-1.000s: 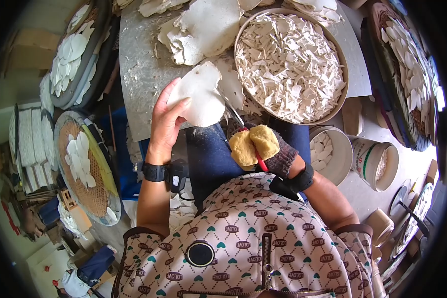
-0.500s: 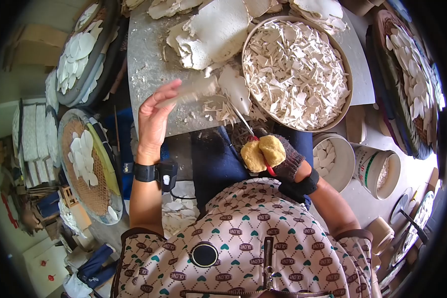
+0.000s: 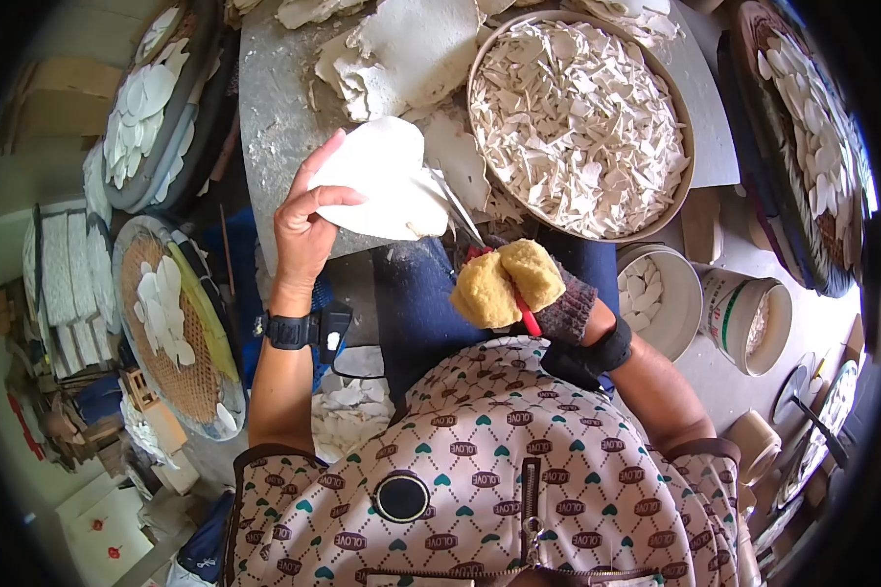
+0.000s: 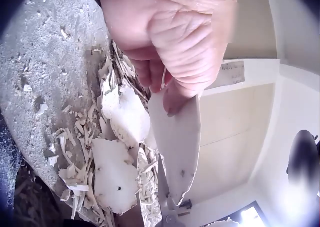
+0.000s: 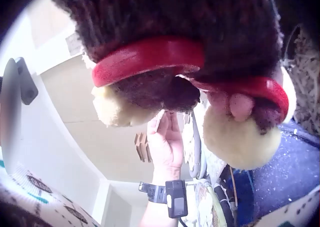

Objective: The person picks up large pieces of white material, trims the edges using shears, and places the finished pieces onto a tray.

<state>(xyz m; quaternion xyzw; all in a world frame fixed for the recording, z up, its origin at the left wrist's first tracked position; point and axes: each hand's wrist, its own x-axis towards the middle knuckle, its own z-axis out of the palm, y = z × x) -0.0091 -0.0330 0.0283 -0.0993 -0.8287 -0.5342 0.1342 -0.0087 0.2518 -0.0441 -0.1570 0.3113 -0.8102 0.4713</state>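
My left hand (image 3: 306,230) pinches a thin white sheet (image 3: 382,181) with an uneven edge between thumb and fingers, above the near edge of the metal work surface. In the left wrist view the thumb presses on the face of the same sheet (image 4: 175,137), which has a small dark spot near its tip. My right hand (image 3: 566,311), in a dark knitted glove, grips scissors (image 3: 527,315) with red handles padded in yellow foam (image 3: 487,292). Their metal blades point at the sheet's right edge. Bare fingertips (image 5: 241,107) show through one handle loop in the right wrist view.
A round tray (image 3: 687,186) full of white scraps sits on the metal surface (image 3: 274,186). Behind the sheet lies a stack of rough white sheets (image 3: 401,59). Buckets (image 3: 690,313) stand at the right; woven racks (image 3: 201,377) with white pieces flank both sides.
The sheet swung edge-on and blurred half a second ago, and now faces up again, turned round in my left hand. The scissors dipped away, then came back close to it.
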